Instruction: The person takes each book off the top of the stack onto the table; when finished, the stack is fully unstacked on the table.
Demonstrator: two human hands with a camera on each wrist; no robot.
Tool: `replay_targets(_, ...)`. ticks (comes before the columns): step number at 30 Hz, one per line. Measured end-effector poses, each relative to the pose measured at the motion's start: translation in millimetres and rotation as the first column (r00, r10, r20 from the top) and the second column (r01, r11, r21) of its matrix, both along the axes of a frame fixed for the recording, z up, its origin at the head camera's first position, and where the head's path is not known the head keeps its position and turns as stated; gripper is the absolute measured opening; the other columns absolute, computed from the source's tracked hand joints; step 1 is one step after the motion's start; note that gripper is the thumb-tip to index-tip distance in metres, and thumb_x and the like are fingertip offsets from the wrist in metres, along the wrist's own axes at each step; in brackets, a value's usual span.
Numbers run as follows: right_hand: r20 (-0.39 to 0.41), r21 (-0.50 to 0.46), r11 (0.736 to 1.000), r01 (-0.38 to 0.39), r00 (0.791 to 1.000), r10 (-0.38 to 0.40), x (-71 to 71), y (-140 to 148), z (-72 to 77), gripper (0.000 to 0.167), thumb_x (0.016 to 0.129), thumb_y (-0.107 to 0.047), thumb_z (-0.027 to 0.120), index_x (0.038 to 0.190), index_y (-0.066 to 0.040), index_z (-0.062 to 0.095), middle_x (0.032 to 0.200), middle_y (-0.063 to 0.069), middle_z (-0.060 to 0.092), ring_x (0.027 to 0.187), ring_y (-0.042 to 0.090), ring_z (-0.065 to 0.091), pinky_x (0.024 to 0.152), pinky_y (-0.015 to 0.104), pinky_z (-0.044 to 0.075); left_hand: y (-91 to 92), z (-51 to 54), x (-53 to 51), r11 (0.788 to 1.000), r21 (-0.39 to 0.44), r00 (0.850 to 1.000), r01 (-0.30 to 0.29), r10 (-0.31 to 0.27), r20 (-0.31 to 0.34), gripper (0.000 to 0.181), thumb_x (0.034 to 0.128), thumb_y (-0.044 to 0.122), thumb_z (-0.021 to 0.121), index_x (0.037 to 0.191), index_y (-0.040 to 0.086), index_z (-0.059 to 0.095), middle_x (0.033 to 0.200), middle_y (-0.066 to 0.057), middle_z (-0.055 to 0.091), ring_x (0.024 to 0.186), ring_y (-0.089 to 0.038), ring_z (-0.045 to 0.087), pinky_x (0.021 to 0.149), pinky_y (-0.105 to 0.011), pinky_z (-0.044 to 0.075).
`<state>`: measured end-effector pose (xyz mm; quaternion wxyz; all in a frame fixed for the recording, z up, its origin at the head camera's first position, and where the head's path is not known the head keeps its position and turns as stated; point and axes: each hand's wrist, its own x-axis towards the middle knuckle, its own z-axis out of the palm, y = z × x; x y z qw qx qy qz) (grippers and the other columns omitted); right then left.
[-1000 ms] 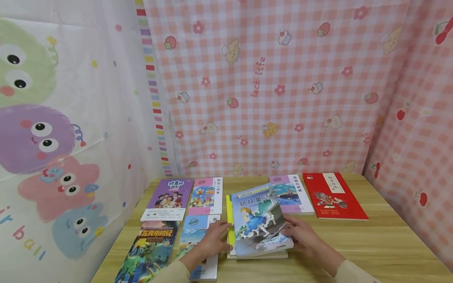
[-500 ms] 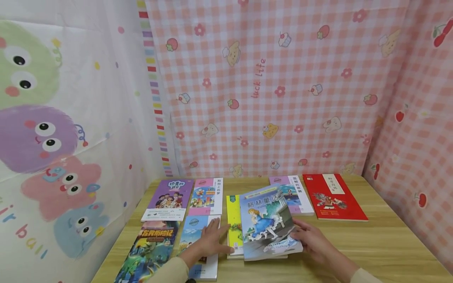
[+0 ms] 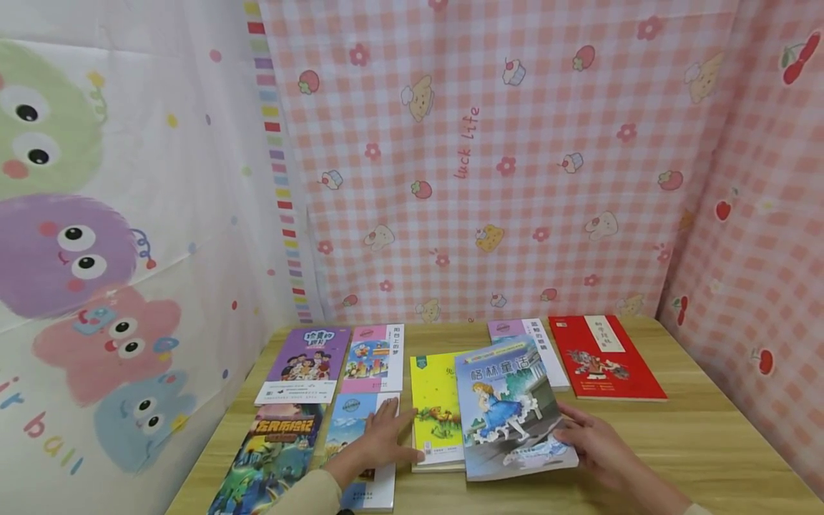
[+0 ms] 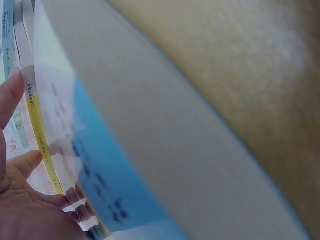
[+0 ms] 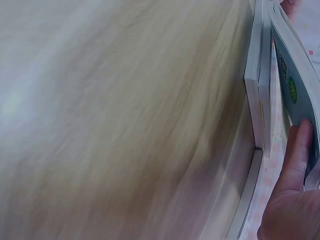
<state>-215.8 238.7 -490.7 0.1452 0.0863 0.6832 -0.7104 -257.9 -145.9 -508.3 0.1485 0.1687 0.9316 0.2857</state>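
Note:
In the head view my right hand grips the lower right edge of a storybook with a girl in a blue dress on its cover. It tilts over the right part of a yellow book, which lies on another book whose edge shows below. The right wrist view has fingers spread under the storybook's dark back cover. My left hand lies over a blue-and-white book, fingers extended, with the thumb at the yellow book's left edge. The left wrist view shows its fingertips by a yellow spine.
On the wooden table, a purple book, a pink book and a green illustrated book lie at the left. A lilac-and-white book, partly covered, and a red book lie behind. Patterned curtains surround the table.
My right hand has moved the storybook to the right, uncovering much of the yellow book. My left hand has shifted slightly left, its fingers now more spread.

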Motion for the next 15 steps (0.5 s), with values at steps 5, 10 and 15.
replay_targets(5,0.023,-0.015,1.000,0.024,0.999,-0.024,4.7,17.5,1.3,0.071,0.095,-0.003,0.059,0.155,0.004,0.019,0.144,0.031,0.044,0.098,0.023,0.064,0.083,0.042,0.057,0.3,1.9,0.6,1.000,0.015,1.000,0.000,0.000,0.013,0.083,0.0836,0.045,0.077,0.151,0.013,0.042,0.161,-0.027,0.009,0.148,-0.045,0.003,0.114,-0.066,0.000)
replay_targets(10,0.056,-0.006,0.998,0.061,0.997,-0.060,6.6,33.7,2.1,0.073,0.096,-0.006,0.060,0.156,0.002,0.019,0.148,0.032,0.038,0.097,0.022,0.063,0.083,0.040,0.056,0.6,1.0,-0.1,1.000,0.014,1.000,-0.002,0.002,0.022,0.083,0.0832,0.046,0.077,0.151,0.013,0.042,0.161,-0.027,0.010,0.148,-0.044,0.003,0.115,-0.065,0.000)
replay_targets(15,0.076,0.006,0.998,0.055,0.996,-0.055,11.6,48.1,0.7,0.072,0.097,-0.006,0.059,0.156,0.001,0.018,0.149,0.033,0.034,0.099,0.024,0.062,0.085,0.041,0.056,-0.2,-0.7,-1.0,1.000,0.000,1.000,0.000,0.000,0.016,0.084,0.0831,0.047,0.077,0.151,0.013,0.042,0.161,-0.028,0.010,0.148,-0.045,0.003,0.114,-0.066,0.000)
